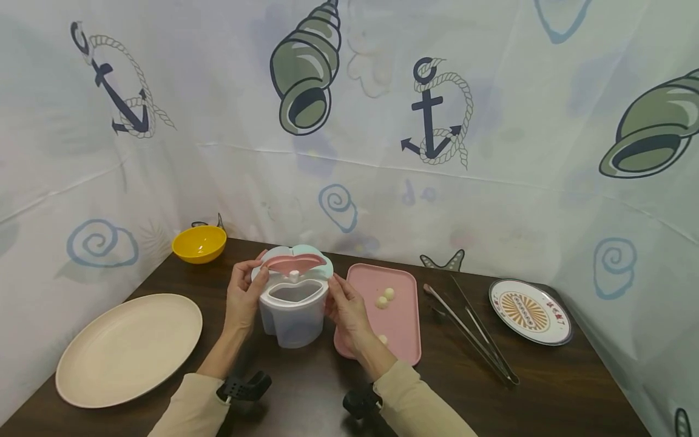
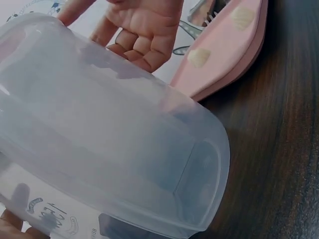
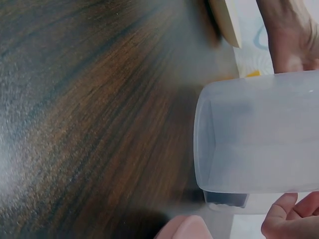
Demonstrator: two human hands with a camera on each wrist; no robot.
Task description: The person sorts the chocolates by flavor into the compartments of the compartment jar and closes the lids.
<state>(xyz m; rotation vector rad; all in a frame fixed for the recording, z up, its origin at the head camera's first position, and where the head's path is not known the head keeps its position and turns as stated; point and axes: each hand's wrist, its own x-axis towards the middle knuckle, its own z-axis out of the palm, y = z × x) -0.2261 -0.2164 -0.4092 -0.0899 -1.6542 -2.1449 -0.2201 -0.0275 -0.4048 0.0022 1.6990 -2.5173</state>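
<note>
A translucent plastic container [image 1: 297, 318] with a white rim stands near the middle of the table. Its pink and pale-blue lid flap [image 1: 295, 264] is raised, showing a shaped opening in the top. My left hand [image 1: 244, 294] grips the lid's left side, thumb in front. On the opposite side, my right hand [image 1: 349, 309] holds the lid edge between thumb and fingers. The container's clear wall [image 2: 114, 119] fills much of the left wrist view. In the right wrist view the container [image 3: 259, 134] shows its base end close over the dark tabletop.
Right of the container lies a pink tray [image 1: 401, 328] with pale round pieces [image 1: 382, 301]. Metal tongs [image 1: 480, 340] and a patterned white plate [image 1: 530, 312] are farther right. A cream oval plate [image 1: 131, 352] and yellow bowl [image 1: 199, 244] stand left. Printed cloth [image 1: 371, 121] encloses the table.
</note>
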